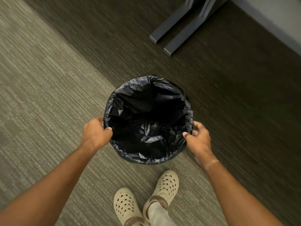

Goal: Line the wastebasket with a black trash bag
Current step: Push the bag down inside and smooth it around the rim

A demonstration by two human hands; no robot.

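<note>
While the bin [147,161] stands on the carpet [48,95] just beyond the person's shoes [145,198], both hands grip its bag-covered [146,111] rim: left hand [96,132] on one side, right hand [197,140] opposite.

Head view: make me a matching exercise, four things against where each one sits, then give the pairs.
Things:
1. trash bag
2. left hand
3. right hand
4. shoes

Places:
A. gripping the bin's right rim
B. on the carpet just below the bin
C. folded over the bin's rim all round
D. gripping the bin's left rim

Pairs: 1-C, 2-D, 3-A, 4-B
</note>
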